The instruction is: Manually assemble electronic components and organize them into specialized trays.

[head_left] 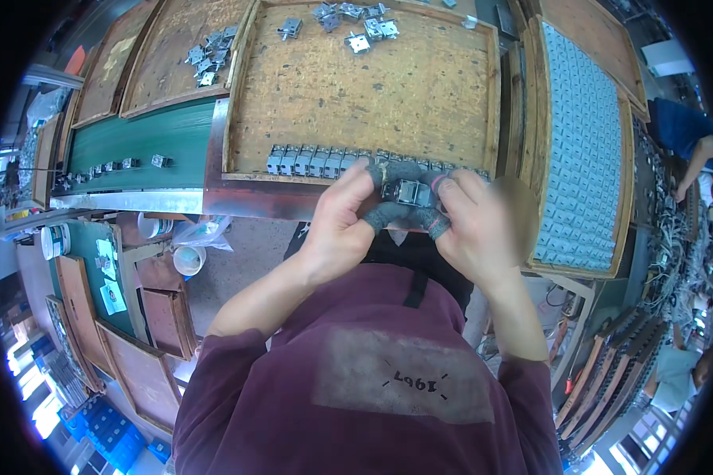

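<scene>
Metal part [409, 192] between gray-wrapped fingers [400, 170]

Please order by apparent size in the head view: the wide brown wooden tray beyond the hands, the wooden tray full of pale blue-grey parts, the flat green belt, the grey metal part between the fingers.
1. Wide brown tray
2. Full tray
3. Green belt
4. Metal part, partly covered

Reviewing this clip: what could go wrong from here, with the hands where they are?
The left hand and right hand pinch a small metal part near the front edge of the table, so a slip might drop it. In this view they also partly cover the row of metal parts; a bump might push some askew.
</scene>
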The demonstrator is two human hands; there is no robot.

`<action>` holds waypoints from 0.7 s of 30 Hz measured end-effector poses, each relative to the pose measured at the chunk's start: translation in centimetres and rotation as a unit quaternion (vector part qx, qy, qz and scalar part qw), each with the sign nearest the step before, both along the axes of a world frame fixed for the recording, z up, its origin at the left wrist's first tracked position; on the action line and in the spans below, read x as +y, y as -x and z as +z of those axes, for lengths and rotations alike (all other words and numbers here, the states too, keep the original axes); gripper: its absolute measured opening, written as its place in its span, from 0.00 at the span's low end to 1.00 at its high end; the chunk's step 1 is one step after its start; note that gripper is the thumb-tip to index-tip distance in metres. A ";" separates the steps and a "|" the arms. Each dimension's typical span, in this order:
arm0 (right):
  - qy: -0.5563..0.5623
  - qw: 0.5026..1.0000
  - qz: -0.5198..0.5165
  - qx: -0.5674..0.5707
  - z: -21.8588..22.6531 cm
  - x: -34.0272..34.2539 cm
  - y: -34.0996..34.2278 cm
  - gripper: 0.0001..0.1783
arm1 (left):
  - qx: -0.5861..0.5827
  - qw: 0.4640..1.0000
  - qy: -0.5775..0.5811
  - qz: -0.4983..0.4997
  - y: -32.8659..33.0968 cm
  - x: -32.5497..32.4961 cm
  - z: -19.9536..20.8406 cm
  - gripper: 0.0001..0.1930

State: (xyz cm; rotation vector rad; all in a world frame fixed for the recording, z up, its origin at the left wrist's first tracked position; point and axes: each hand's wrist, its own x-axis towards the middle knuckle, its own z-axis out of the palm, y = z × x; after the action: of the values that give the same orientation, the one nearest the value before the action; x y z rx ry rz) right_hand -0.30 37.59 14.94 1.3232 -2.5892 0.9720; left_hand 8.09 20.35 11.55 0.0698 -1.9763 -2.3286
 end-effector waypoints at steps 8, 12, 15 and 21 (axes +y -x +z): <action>-0.044 0.997 0.045 -0.055 0.2 0.1 1.1 0.14 | -0.073 0.989 -0.121 -0.038 0.4 -0.6 -1.4 0.22; -0.018 1.000 -0.003 0.013 -2.3 -1.3 -0.1 0.14 | -0.043 0.997 -0.062 0.015 0.1 0.0 -1.9 0.23; 0.006 0.999 -0.049 0.006 -2.9 -2.4 -0.9 0.12 | -0.057 0.968 0.243 0.023 -0.1 -0.3 -2.0 0.31; -0.019 0.973 -0.040 -0.228 -1.9 -2.3 -0.2 0.25 | 0.159 0.943 0.288 0.049 0.6 -1.9 -2.4 0.37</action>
State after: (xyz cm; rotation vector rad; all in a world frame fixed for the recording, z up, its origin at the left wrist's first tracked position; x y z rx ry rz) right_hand -0.08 35.28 13.05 1.0951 -2.9706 1.3557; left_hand 7.51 18.41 9.10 -0.2245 -2.3096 -1.5020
